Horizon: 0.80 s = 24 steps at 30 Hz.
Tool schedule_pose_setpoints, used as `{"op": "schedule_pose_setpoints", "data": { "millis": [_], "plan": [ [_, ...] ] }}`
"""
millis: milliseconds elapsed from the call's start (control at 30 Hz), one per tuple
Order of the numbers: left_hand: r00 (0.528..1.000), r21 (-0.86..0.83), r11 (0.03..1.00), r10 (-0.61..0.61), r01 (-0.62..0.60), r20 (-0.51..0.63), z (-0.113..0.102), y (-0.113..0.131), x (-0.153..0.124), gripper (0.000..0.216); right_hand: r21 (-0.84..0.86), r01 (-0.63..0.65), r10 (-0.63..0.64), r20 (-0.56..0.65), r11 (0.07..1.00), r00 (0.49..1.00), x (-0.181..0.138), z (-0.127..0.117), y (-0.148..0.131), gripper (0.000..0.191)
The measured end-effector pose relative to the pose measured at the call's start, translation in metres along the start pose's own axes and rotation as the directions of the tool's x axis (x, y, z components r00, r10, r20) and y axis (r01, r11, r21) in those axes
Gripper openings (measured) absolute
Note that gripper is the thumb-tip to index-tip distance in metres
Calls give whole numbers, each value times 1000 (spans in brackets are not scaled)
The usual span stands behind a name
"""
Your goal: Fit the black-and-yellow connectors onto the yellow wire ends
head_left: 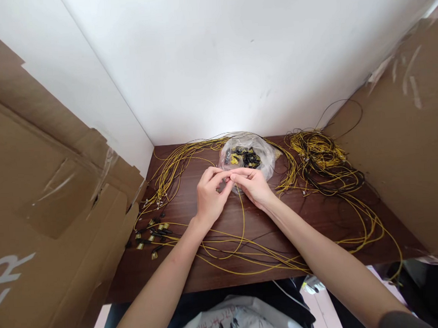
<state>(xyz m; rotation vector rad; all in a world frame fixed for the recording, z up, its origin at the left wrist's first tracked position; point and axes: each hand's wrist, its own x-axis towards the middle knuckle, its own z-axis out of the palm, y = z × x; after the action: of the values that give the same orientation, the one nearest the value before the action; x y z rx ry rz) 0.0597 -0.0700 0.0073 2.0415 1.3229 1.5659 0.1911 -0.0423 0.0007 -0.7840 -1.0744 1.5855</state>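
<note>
My left hand and my right hand meet over the middle of the table, fingertips pinched together. From between the fingertips a thin yellow wire hangs down and curves back toward the table's near side. My right thumb and forefinger close on its upper end. Whatever my left fingers pinch is too small and covered to make out. Just beyond my hands lies an open clear plastic bag with small black and yellow pieces inside.
Black-and-yellow connectors with wires lie at the left. Long yellow wires arc along the back left. A tangled coil of yellow and black wire sits at the right. Cardboard stands left, more cardboard right, a white wall behind.
</note>
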Motion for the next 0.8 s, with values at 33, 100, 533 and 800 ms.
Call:
{"op": "schedule_pose_setpoints", "data": {
  "millis": [33, 100, 533, 800],
  "plan": [
    [1000, -4, 1000, -1, 1, -2, 0, 0, 0, 11, 13, 14, -14, -3, 1000, 1000, 0, 1, 1, 16],
    [1000, -5, 1000, 0, 0, -6, 0, 2, 0, 12, 45, 25, -24, -16, 999, 1000, -1, 3, 0, 16],
    [995, -135, 986, -100, 97, -17, 0, 5, 2, 20, 221, -110, 93, 87, 969, 992, 0, 2, -11, 22],
    [985, -145, 975, -172, 166, -30, 0, 3, 2, 14, 148, -73, 55, 122, 986, 991, -1, 3, -10, 29]
  ]
}}
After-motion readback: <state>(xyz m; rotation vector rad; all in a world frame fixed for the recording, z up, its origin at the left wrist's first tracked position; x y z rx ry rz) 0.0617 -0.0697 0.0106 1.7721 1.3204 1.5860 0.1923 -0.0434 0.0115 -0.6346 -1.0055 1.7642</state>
